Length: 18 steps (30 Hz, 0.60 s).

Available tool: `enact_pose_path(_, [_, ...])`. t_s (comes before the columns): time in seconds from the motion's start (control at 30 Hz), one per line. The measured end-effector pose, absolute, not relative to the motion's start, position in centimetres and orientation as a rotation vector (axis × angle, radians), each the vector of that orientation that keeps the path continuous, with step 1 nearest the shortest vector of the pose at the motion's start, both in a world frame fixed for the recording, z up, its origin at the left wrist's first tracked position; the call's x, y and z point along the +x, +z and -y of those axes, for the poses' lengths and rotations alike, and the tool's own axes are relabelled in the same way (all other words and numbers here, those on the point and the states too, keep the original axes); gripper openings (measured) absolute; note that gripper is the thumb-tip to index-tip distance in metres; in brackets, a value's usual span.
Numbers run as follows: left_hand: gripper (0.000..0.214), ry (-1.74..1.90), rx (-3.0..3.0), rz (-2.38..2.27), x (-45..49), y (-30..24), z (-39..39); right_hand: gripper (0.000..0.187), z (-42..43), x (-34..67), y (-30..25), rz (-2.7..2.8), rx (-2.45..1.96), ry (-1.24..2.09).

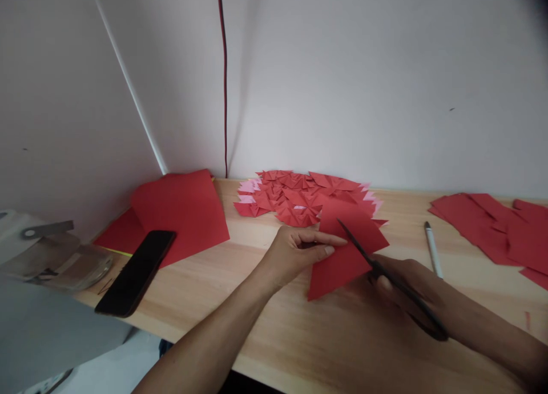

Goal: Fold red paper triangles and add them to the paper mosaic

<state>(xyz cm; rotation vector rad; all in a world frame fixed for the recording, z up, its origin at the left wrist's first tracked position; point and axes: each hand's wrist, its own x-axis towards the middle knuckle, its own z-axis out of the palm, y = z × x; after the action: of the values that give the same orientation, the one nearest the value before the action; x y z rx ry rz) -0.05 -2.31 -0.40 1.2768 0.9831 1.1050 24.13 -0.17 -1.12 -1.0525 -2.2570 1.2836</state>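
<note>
the left hand [297, 251] pinches the red sheet [338, 268] above the middle of the wooden table [257, 342], thumb and fingers nearly together; the right hand [422, 280] curls round the scissors [402, 286]. their blades could nick the close left fingertips, or drift if the sheet flexes. beyond, a white wall [342, 85] and hanging cable [225, 85].

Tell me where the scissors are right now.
In the head view, the scissors are right of centre, in the right hand, with a blade across the red paper that the left hand holds.
</note>
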Motion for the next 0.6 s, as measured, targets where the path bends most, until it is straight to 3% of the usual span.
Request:
enact_pose_path(0.3, [0.02,1.101,1.274,-0.974,0.0,-0.5,2.4,0.037,0.7,23.8,-0.8,2.207,-1.061,1.434])
enact_pose_path(0.6, [0.022,1.107,1.27,-0.988,0.0,-0.7,2.3,0.032,0.4,23.9,-1.3,2.139,-1.136,1.382])
